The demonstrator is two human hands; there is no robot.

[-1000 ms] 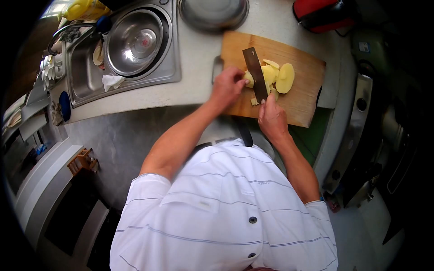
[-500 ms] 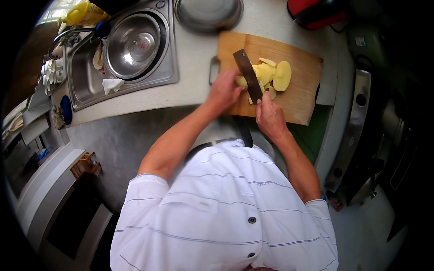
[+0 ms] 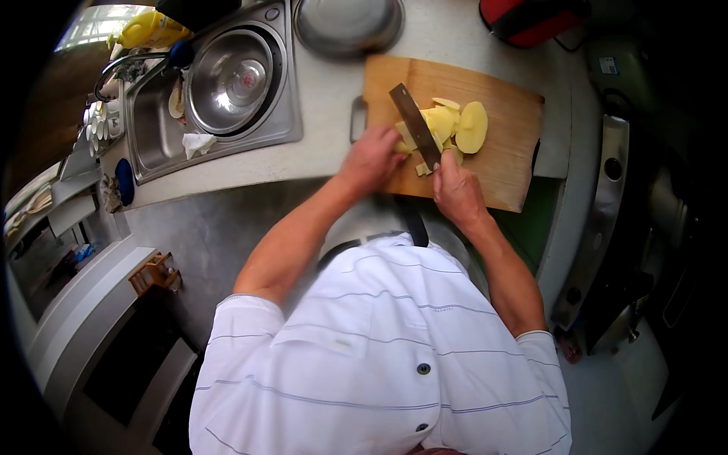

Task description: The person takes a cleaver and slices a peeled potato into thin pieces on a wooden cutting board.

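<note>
My right hand (image 3: 459, 187) grips the handle end of a dark, broad-bladed kitchen knife (image 3: 415, 123), whose blade slants up and left across the cut potato. My left hand (image 3: 370, 157) is closed on a piece of potato (image 3: 402, 146) just left of the blade; its fingertips are partly hidden. Right of the blade lie potato slices (image 3: 441, 121), with one large oval slice (image 3: 471, 127) at the outer side. Small cut bits (image 3: 422, 170) rest near the blade's lower end. All of this is on a wooden cutting board (image 3: 500, 167).
To the left is a steel sink (image 3: 155, 144) with a metal basin (image 3: 231, 80) in it and a crumpled white cloth (image 3: 199, 144) at its edge. An upturned-looking metal bowl or lid (image 3: 349, 26) stands behind the board. A red and black appliance (image 3: 531, 23) sits at the back right.
The knife has tilted slightly, and its lower end has shifted a little right with my right hand. My left hand has moved slightly down. The camera view has shifted a little.
</note>
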